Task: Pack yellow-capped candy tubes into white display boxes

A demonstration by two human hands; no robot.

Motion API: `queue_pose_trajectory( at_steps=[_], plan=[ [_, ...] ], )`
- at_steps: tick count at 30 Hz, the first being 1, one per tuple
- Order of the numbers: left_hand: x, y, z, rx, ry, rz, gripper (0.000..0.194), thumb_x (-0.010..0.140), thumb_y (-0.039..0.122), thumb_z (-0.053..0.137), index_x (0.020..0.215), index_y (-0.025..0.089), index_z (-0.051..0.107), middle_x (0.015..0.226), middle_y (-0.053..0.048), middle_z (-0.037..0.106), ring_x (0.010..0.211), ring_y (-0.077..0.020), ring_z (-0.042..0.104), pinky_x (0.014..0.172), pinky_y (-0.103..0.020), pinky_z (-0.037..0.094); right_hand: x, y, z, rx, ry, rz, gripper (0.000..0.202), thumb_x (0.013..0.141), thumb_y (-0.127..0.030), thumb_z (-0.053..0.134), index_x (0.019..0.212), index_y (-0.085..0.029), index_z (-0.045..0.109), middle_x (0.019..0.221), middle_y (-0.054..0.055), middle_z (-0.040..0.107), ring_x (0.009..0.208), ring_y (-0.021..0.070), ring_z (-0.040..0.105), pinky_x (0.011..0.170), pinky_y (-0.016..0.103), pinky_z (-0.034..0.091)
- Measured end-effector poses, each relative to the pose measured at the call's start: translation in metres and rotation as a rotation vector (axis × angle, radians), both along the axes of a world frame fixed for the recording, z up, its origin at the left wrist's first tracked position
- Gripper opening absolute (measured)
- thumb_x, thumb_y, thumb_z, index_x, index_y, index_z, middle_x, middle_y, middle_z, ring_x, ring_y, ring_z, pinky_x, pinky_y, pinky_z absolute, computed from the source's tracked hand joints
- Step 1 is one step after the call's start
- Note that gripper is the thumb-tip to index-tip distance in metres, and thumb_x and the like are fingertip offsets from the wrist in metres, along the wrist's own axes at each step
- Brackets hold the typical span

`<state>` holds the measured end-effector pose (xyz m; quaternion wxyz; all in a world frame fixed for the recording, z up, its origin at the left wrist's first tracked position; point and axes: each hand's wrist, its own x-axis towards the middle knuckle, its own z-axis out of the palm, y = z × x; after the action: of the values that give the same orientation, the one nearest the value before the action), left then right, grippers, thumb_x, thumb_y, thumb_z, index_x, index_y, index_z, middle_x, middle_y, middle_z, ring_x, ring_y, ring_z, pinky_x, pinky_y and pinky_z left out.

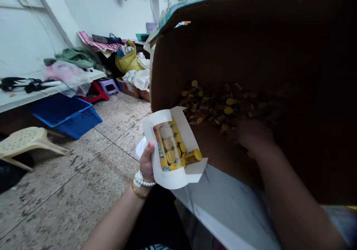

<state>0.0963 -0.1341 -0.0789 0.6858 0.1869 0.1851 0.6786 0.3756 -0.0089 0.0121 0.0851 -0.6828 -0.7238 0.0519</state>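
My left hand [147, 164] holds a white and yellow packaging box [164, 181] by its left side. Through the box's window show several small yellow-capped tubs, and one tub [192, 156] lies on its side at the open flap. Inside a large, dark cardboard box [237, 49] is a heap of similar tubs [228, 110]. Deep in shadow, my right hand [249, 133] reaches into the box at the near edge of the heap; its fingers are too dark and blurred to tell whether they grip anything.
A marbled surface [223, 201] lies below the cardboard box's opening. At left are a blue crate [80, 120], a cream stool [30, 138] and a white table [16, 100]. Bags and cartons [129, 88] stand against the back wall.
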Motion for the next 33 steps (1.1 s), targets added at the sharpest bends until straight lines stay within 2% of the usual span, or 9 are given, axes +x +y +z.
queue_pose_trajectory(
  at_steps=[3, 7, 11, 14, 17, 20, 25, 29, 33],
  plan=[
    [-0.001, 0.002, 0.0, 0.073, -0.049, -0.039, 0.042, 0.083, 0.044, 0.076, 0.12, 0.023, 0.072, 0.121, -0.005, 0.077, 0.11, -0.0289, 0.073, 0.107, -0.045, 0.054, -0.024, -0.023, 0.01, 0.072, 0.022, 0.054, 0.037, 0.084, -0.034, 0.064, 0.116, -0.015, 0.067, 0.086, 0.013, 0.073, 0.082, 0.0298, 0.069, 0.069, 0.036, 0.047],
    [-0.003, -0.001, 0.002, 0.144, -0.082, -0.111, 0.025, 0.088, 0.042, 0.071, 0.103, 0.023, 0.078, 0.113, -0.004, 0.08, 0.093, -0.0228, 0.077, 0.088, -0.033, 0.063, -0.065, -0.063, 0.019, -0.025, 0.353, 0.447, 0.029, 0.083, -0.024, 0.066, 0.112, -0.022, 0.068, 0.088, 0.002, 0.075, 0.073, 0.0176, 0.068, 0.064, 0.026, 0.047],
    [-0.003, -0.004, 0.0, 0.131, -0.015, -0.056, 0.027, 0.087, 0.039, 0.073, 0.109, 0.023, 0.077, 0.104, -0.004, 0.081, 0.092, -0.0242, 0.077, 0.091, -0.035, 0.063, -0.082, -0.07, 0.009, -0.118, 0.42, 0.776, 0.022, 0.089, -0.021, 0.067, 0.109, -0.02, 0.075, 0.109, 0.006, 0.075, 0.095, 0.0184, 0.07, 0.085, 0.028, 0.051],
    [-0.003, -0.003, -0.003, 0.131, 0.007, -0.027, 0.034, 0.085, 0.037, 0.076, 0.116, 0.024, 0.075, 0.105, -0.004, 0.081, 0.094, -0.0261, 0.077, 0.101, -0.041, 0.059, -0.066, -0.052, 0.005, -0.02, 0.471, 0.7, 0.024, 0.092, -0.031, 0.068, 0.112, -0.022, 0.077, 0.111, 0.006, 0.075, 0.096, 0.0187, 0.069, 0.086, 0.03, 0.051],
    [-0.003, -0.002, -0.003, 0.137, -0.007, -0.072, 0.033, 0.087, 0.037, 0.074, 0.117, 0.024, 0.075, 0.111, -0.004, 0.08, 0.096, -0.0246, 0.077, 0.102, -0.04, 0.058, -0.043, -0.038, 0.009, -0.053, 0.545, 0.537, 0.02, 0.089, -0.036, 0.07, 0.103, -0.023, 0.078, 0.091, 0.002, 0.076, 0.08, 0.0162, 0.068, 0.074, 0.028, 0.051],
    [-0.002, -0.001, -0.002, 0.126, -0.017, -0.125, 0.037, 0.087, 0.043, 0.071, 0.118, 0.023, 0.074, 0.119, -0.007, 0.078, 0.107, -0.0282, 0.074, 0.103, -0.043, 0.056, -0.04, -0.04, 0.012, -0.226, 0.602, 0.617, 0.02, 0.086, -0.039, 0.074, 0.098, -0.024, 0.078, 0.082, -0.001, 0.072, 0.073, 0.0144, 0.065, 0.066, 0.026, 0.048],
    [0.001, -0.001, -0.004, 0.046, -0.005, -0.081, 0.054, 0.085, 0.05, 0.069, 0.132, 0.024, 0.065, 0.128, -0.009, 0.073, 0.133, -0.0374, 0.058, 0.116, -0.057, 0.042, -0.07, -0.058, 0.004, -0.091, 0.315, 0.664, 0.028, 0.086, -0.037, 0.075, 0.11, -0.024, 0.079, 0.102, 0.006, 0.067, 0.087, 0.0183, 0.063, 0.078, 0.031, 0.046],
    [-0.004, -0.002, -0.011, -0.021, 0.042, -0.049, 0.055, 0.085, 0.048, 0.07, 0.134, 0.023, 0.063, 0.126, -0.01, 0.074, 0.134, -0.0369, 0.057, 0.115, -0.057, 0.044, -0.085, -0.064, -0.002, -0.148, 0.219, 0.672, 0.025, 0.095, -0.041, 0.064, 0.108, -0.028, 0.081, 0.1, 0.007, 0.065, 0.087, 0.0178, 0.064, 0.078, 0.03, 0.045],
    [-0.01, -0.001, -0.012, -0.044, 0.016, -0.051, 0.054, 0.083, 0.044, 0.072, 0.134, 0.028, 0.063, 0.123, -0.008, 0.075, 0.127, -0.0352, 0.064, 0.111, -0.056, 0.049, -0.069, -0.049, 0.007, -0.151, 0.265, 0.726, 0.037, 0.097, -0.051, 0.061, 0.125, -0.032, 0.074, 0.106, 0.005, 0.07, 0.09, 0.0167, 0.067, 0.078, 0.027, 0.048]
  ],
)
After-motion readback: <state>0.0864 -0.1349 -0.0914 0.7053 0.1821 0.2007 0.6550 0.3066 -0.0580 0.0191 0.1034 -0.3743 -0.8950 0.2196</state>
